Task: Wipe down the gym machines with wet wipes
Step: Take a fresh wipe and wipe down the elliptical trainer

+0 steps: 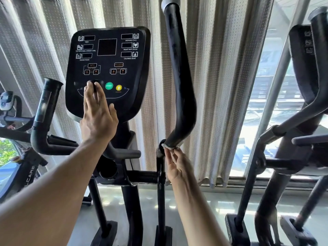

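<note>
Here, left hand [98, 115] flat on console [113, 55] — right hand [177, 166] fingers pinch wipe [170, 147] under handlebar [179, 82]; curtains [221, 86] behind.

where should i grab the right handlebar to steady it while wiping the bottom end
Grip the right handlebar on its long, nearly straight black section above the bend, coming from the console side. That part is bare and round enough to wrap. The right hand already has the wet wipe at the lower end, so a higher hold probably stays clear.

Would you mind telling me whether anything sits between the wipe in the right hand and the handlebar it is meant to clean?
Nothing visible does. The right hand already presses the wet wipe against the lower end of the right handlebar. The left hand rests apart on the console.
</note>
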A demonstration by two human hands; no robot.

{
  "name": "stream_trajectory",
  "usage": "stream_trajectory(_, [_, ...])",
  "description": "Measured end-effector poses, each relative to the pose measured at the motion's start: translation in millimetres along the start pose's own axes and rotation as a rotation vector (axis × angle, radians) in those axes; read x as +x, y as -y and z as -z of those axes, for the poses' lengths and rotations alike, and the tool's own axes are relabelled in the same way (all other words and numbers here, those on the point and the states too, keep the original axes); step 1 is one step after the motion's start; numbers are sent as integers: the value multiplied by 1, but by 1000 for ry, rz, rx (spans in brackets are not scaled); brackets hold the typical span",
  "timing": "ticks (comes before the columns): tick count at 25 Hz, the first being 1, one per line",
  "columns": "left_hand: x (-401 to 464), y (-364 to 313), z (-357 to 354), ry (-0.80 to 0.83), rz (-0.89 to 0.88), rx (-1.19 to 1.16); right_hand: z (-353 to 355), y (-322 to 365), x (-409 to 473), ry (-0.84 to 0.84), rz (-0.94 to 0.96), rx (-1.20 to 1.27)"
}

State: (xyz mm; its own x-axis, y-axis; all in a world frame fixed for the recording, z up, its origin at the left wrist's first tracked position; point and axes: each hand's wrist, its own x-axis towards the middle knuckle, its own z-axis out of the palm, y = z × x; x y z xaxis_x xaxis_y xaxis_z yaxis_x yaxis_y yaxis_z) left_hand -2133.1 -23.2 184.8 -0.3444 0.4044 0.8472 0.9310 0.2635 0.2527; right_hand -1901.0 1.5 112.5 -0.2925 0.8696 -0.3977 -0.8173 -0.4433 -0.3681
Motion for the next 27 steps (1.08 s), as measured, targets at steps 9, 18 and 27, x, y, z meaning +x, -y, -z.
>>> stream_trajectory(9, [0,-5,2,53,22,-1,-19,47,-116,249,287,-160])
stream_trajectory(18, [-1,-7,6,86,60,-19,-38,97,-122,495,1640,-1160])
stream_trajectory(27, [-1,-6,5,86,56,-34,-14,99,-92,707,1947,-1806])
